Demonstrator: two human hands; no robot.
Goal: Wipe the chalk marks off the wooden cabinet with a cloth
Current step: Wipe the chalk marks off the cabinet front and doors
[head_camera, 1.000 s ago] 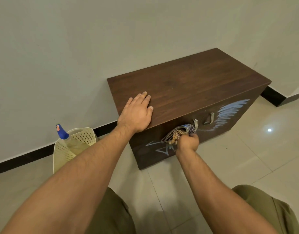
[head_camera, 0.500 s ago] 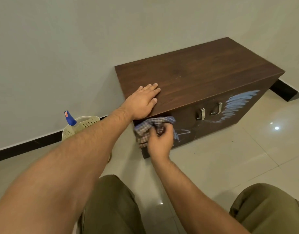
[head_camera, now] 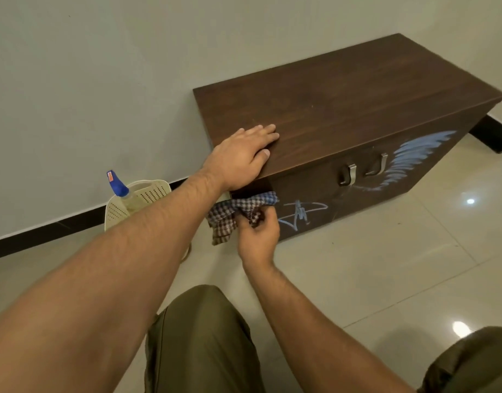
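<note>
My left hand [head_camera: 241, 157] lies flat and open on the top of the wooden cabinet [head_camera: 343, 103], palm down near its front left corner, fingers stretched out across the dark grain and the thumb at the front edge; it has hold of nothing. My right hand [head_camera: 258, 239] is closed around a bunched checked cloth [head_camera: 233, 214], blue, brown and white, with the fingers curled into its folds. The cloth is pressed up against the left end of the cabinet's front face, just under the overhanging top, and a loose corner of it hangs down to the left of my knuckles, past the cabinet's left edge. Just to the right of the cloth, on the same front panel, there is a thin chalk scribble [head_camera: 302, 212] in pale blue-white lines, close to my fingers but not covered by them. Farther right, past the two metal handles [head_camera: 361, 170] that sit side by side near the middle of the front, a large chalk wing [head_camera: 414, 157] spreads toward the right end of the cabinet. The cabinet stands on a glossy tiled floor [head_camera: 371, 265] with its back against a plain wall [head_camera: 102, 80]. To the left of my left forearm, by the dark skirting, a cream perforated basket [head_camera: 150, 194] holds a spray bottle [head_camera: 118, 184] with a blue nozzle. My knees in olive trousers [head_camera: 204, 336] show at the bottom of the view
</note>
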